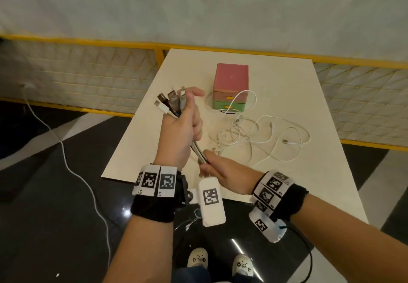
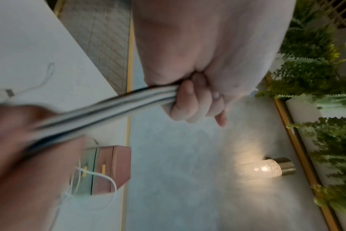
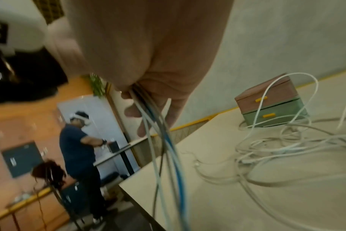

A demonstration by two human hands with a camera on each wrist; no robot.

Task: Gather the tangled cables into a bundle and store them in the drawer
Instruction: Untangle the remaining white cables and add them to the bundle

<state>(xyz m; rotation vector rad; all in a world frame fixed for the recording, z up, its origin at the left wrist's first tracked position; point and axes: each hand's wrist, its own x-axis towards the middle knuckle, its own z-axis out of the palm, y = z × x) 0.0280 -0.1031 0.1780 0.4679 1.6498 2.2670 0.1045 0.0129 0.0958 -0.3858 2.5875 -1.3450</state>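
Note:
My left hand (image 1: 184, 117) is raised above the table's left edge and grips a bunch of cables (image 1: 174, 106), whose plug ends (image 1: 164, 100) stick out above the fist. In the left wrist view its fingers (image 2: 190, 100) curl round the white and dark strands (image 2: 128, 103). Just below, my right hand (image 1: 213, 165) grips the same strands (image 3: 162, 140). The rest of the white cables (image 1: 254, 135) lies in a loose tangle on the table. Behind the tangle stands a small pink and green drawer unit (image 1: 230, 86), both drawers closed; one white loop arcs in front of it.
The pale table (image 1: 287, 79) backs onto a yellow-framed mesh railing (image 1: 110, 68). Another white cord (image 1: 66, 157) trails over the dark floor at the left. A person (image 3: 79, 148) stands far off in the right wrist view. A lit lamp (image 2: 271, 168) shows on the wall.

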